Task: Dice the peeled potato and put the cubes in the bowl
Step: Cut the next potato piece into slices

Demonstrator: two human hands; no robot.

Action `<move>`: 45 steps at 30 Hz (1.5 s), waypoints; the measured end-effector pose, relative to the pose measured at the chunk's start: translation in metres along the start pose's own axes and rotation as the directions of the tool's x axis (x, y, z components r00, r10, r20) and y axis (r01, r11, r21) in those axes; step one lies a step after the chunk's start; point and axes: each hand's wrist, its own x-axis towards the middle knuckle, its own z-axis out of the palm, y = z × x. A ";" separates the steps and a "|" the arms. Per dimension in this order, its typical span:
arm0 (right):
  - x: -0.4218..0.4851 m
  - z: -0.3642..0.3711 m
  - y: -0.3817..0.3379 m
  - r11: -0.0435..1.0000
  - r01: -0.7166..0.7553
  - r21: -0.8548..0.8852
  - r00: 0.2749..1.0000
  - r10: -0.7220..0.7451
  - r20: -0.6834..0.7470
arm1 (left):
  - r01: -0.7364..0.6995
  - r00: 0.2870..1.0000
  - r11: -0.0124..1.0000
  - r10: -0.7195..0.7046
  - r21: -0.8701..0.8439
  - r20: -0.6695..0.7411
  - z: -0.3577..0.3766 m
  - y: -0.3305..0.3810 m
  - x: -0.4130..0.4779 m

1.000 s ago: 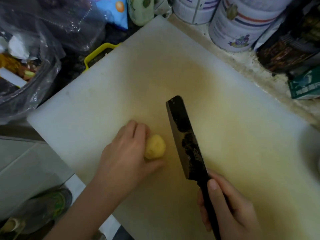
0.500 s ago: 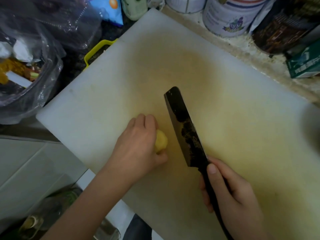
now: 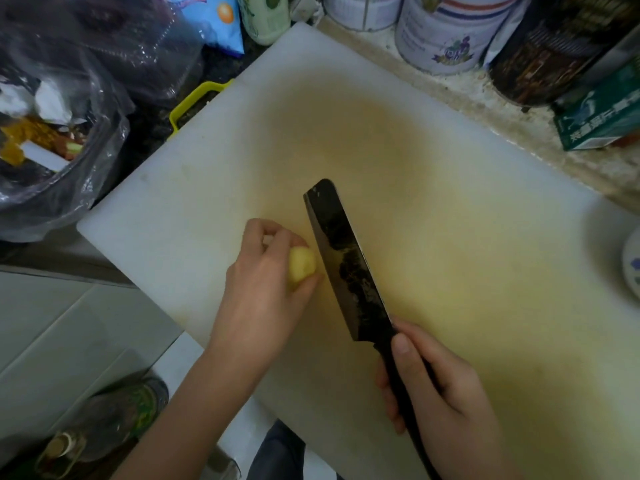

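While the left hand (image 3: 256, 293) grips the potato (image 3: 302, 264), right hand (image 3: 440, 393) curled round knife (image 3: 347, 269).

single view here, a wide-angle cam worn on the head, facing forward and tilted steeply down onto the white cutting board (image 3: 194, 188) on the bench (image 3: 502, 109). it sits close: the board fills most of the frame, left hand (image 3: 259, 296) and right hand (image 3: 446, 396) sit low, tins (image 3: 446, 32) line the top edge.
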 end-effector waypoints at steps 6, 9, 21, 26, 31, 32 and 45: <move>0.005 0.010 -0.004 0.999 0.018 0.033 1.000 -0.019 0.021 | 0.029 0.993 0.941 -0.067 -0.338 -0.099 0.015 0.008 -0.018; 0.007 0.012 -0.005 1.000 0.021 0.024 0.999 -0.021 0.024 | 0.002 0.999 0.909 -0.019 -0.417 -0.035 0.021 0.009 -0.029; 0.011 0.014 -0.016 1.000 0.012 0.012 0.999 -0.012 0.041 | 0.071 0.993 0.816 -0.114 -0.574 -0.040 0.011 -0.010 -0.025; -0.005 0.008 -0.017 0.994 0.101 -0.032 0.994 -0.102 -0.039 | 0.049 0.979 0.801 -0.156 -0.596 -0.129 0.022 -0.011 -0.029; -0.011 0.008 -0.013 0.969 0.180 -0.169 0.981 -0.190 -0.041 | 0.066 0.972 0.771 -0.194 -0.633 -0.135 0.026 -0.009 -0.030; -0.010 0.008 -0.012 0.969 0.177 -0.175 0.981 -0.187 -0.044 | 0.063 0.971 0.772 -0.195 -0.632 -0.141 0.026 -0.009 -0.030; -0.020 0.005 -0.014 0.898 0.165 -0.408 0.979 -0.199 -0.041 | 0.109 0.962 0.744 -0.245 -0.659 -0.118 0.026 -0.002 -0.027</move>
